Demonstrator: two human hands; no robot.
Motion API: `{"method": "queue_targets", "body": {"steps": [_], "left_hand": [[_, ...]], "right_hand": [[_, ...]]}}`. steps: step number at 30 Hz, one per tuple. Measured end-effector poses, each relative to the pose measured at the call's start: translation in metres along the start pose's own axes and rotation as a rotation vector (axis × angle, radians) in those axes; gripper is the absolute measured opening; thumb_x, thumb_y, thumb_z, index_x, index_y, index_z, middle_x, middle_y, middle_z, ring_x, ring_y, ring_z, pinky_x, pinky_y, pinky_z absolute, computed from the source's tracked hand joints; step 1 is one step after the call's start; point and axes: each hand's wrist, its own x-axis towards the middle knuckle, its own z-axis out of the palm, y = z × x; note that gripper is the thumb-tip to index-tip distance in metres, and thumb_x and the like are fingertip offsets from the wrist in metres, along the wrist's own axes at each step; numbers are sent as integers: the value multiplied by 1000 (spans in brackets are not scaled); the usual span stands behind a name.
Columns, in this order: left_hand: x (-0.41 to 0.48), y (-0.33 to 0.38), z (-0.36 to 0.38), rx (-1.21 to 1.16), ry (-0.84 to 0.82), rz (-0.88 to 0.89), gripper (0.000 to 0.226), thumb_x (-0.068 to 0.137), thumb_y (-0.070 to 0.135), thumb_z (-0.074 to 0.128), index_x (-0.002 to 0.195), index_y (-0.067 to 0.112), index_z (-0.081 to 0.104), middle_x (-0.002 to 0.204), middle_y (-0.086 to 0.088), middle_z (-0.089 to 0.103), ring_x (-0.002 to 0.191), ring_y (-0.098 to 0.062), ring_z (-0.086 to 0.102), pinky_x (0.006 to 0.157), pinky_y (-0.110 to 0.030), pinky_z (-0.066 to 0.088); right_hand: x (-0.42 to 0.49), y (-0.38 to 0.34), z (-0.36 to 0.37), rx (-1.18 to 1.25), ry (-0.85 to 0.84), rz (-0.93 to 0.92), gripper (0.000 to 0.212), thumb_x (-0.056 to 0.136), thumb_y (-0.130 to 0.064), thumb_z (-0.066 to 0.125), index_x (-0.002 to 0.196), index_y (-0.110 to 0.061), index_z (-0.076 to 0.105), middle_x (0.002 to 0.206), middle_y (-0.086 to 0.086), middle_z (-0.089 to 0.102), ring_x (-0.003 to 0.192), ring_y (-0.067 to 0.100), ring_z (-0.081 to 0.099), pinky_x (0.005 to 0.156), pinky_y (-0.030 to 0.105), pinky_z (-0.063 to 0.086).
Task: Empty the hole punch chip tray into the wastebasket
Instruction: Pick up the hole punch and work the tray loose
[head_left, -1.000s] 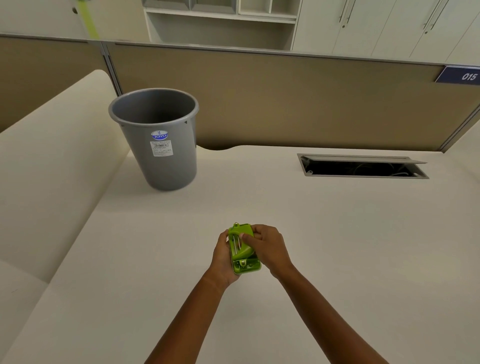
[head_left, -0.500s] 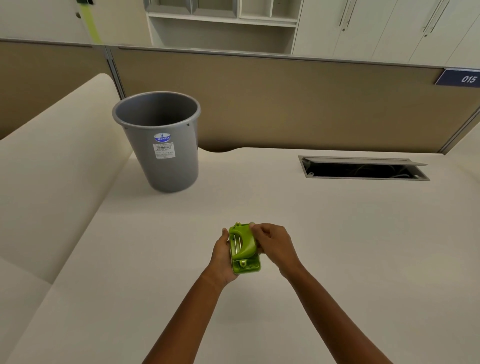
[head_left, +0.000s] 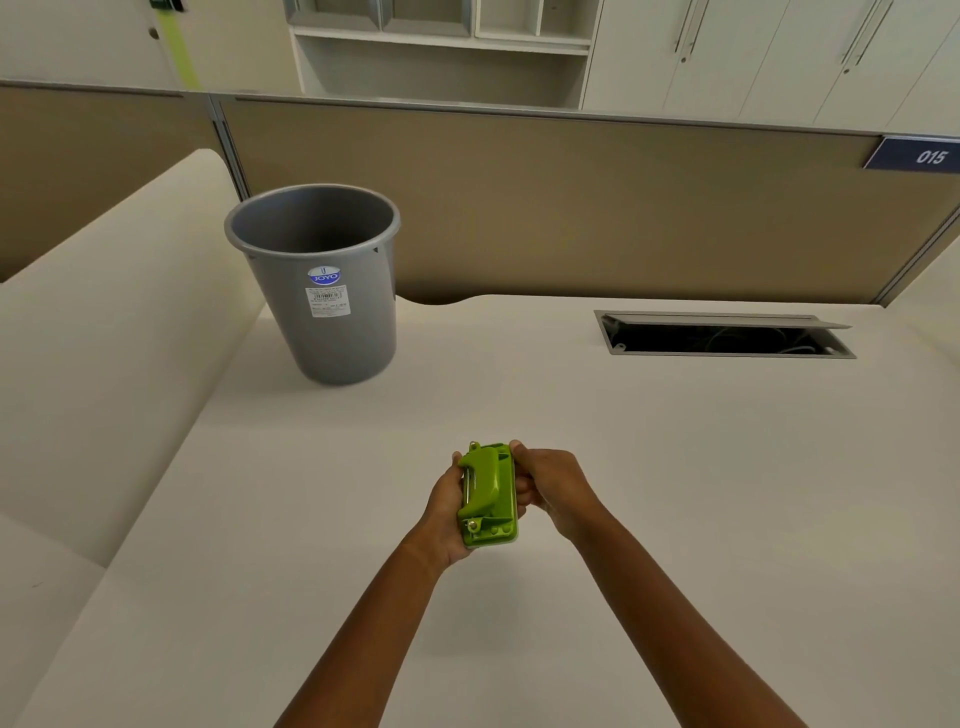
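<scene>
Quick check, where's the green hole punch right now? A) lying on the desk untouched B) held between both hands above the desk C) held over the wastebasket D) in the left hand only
B: the hole punch sits between the left hand and right hand, both gripping its sides, well short of the wastebasket standing far-left on the desk.

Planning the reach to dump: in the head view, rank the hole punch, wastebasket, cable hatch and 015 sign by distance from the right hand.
From the right hand:
1. Hole punch, in its grip.
2. Wastebasket, far left.
3. Cable hatch, far right; too close to call against the wastebasket.
4. 015 sign, on the partition.
</scene>
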Motion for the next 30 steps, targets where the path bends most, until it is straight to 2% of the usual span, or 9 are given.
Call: {"method": "queue_targets", "body": {"steps": [4,7,11,14,16,18,24,27,30], "left_hand": [[2,-1,-3,-10,0,13,61,95,52,23,95,4,61,61,-14,73,50,-23,69,48,-28,58],[3,-1,-3,-14,1,31,60,95,53,25,92,6,62,60,-12,73,48,-22,69,47,-27,58],[3,0,-3,-44,-5,35,64,95,52,26,82,6,67,58,-13,72,47,-22,69,45,-28,58],[5,1,-3,-94,-37,65,73,95,52,23,70,6,74,57,-13,73,48,-22,70,44,-29,58],[5,4,-3,-155,-51,106,66,95,53,21,82,7,67,59,-13,73,50,-23,71,45,-29,58],[7,10,-5,-209,-54,158,65,94,54,17,88,9,62,62,-15,74,54,-24,72,47,-31,59],[7,18,-7,-273,-26,236,68,93,58,14,84,11,63,63,-14,73,57,-24,72,70,-36,54],[6,17,-4,-273,-20,240,67,93,58,14,83,13,63,62,-13,73,57,-23,72,61,-32,58],[5,15,-3,-277,-15,238,66,93,58,16,85,13,63,62,-12,73,57,-22,72,64,-31,57]], "right_hand": [[-1,-1,3,18,9,42,41,93,-17,46,53,-10,47,53,6,41,48,17,34,57,30,33],[-2,1,5,83,18,79,39,92,-14,44,54,-9,46,48,4,40,45,15,33,51,27,31],[-5,2,3,251,-48,136,41,96,-15,41,56,-8,47,34,-4,40,30,10,35,36,20,35],[-7,2,3,258,-51,116,33,97,-17,38,72,-8,58,51,-1,49,44,10,44,48,19,40],[-9,6,4,196,-17,65,26,96,-21,41,87,-8,62,67,0,57,61,11,52,61,21,42],[-11,12,5,160,4,27,23,95,-23,44,94,-7,61,78,2,60,71,13,56,66,21,45],[-23,17,10,243,-77,46,27,96,-19,46,78,-7,62,78,8,64,70,15,62,59,17,57],[-26,17,10,392,-118,105,25,95,-15,46,80,-5,64,80,9,66,73,16,64,60,19,58],[-27,18,9,522,-129,174,23,95,-11,46,82,-3,63,79,11,67,75,19,64,58,21,59]]}}
